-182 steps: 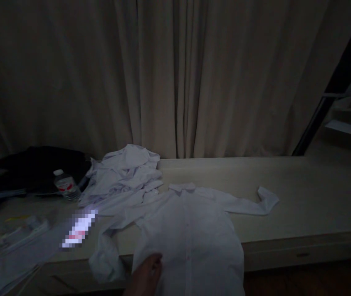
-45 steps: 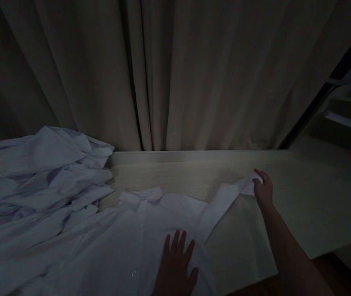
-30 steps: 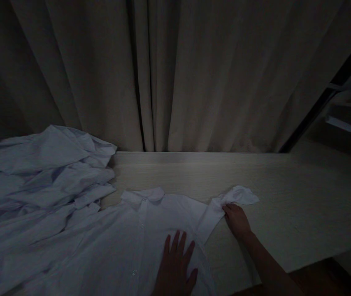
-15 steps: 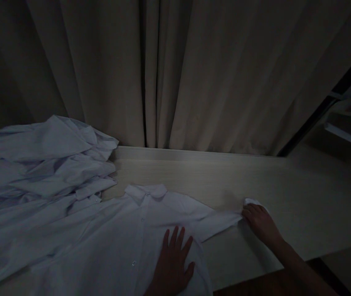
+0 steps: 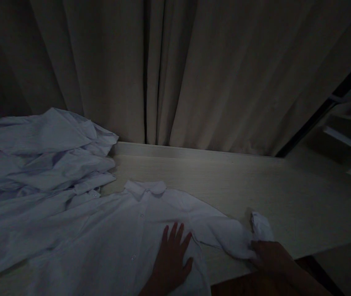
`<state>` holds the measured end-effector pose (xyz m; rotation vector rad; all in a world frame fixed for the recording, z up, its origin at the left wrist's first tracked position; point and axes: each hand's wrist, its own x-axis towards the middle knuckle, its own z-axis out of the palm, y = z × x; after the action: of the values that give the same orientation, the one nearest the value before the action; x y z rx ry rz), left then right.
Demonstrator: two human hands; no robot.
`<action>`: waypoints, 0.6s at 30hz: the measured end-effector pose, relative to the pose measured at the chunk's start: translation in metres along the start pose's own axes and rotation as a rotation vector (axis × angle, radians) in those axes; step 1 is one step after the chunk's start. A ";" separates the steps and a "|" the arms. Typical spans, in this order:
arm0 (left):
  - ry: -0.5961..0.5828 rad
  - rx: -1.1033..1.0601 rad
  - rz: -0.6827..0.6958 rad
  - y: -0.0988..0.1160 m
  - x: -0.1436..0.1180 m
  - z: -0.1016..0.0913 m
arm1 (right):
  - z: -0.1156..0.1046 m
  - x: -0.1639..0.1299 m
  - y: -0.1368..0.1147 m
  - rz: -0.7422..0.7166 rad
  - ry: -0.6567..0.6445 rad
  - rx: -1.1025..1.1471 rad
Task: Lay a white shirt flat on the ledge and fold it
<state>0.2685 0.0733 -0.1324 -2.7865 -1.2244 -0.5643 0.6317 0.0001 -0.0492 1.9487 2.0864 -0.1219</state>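
Sleeve [image 5: 224, 236] drawn nearer the table [image 5: 286, 193] edge — right hand [image 5: 270, 257] apparently pinching its cuff [image 5: 261, 226]; left hand [image 5: 170, 259] flat, fingers spread, pinning shirt [image 5: 126, 242] — soft, light cloth, best taken at the cuff.

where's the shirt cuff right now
In the head view the cuff lies low right on the table, just beyond the right hand.

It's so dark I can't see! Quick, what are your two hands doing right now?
Left hand: open, fingers spread, pressing flat on the shirt.
Right hand: on the sleeve near its cuff; whether it grips cannot be told.
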 end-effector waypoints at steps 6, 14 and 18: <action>0.030 0.036 0.022 -0.001 -0.002 0.000 | -0.058 0.066 -0.047 0.137 0.073 0.303; -0.023 0.034 0.031 -0.002 -0.001 -0.007 | -0.032 0.114 -0.084 0.139 0.069 0.360; -0.030 0.046 0.064 -0.004 -0.002 -0.008 | -0.011 0.129 -0.078 0.134 0.068 0.323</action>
<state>0.2622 0.0730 -0.1259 -2.7943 -1.1341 -0.4851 0.5471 0.1204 -0.0821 2.3012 2.0750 -0.3919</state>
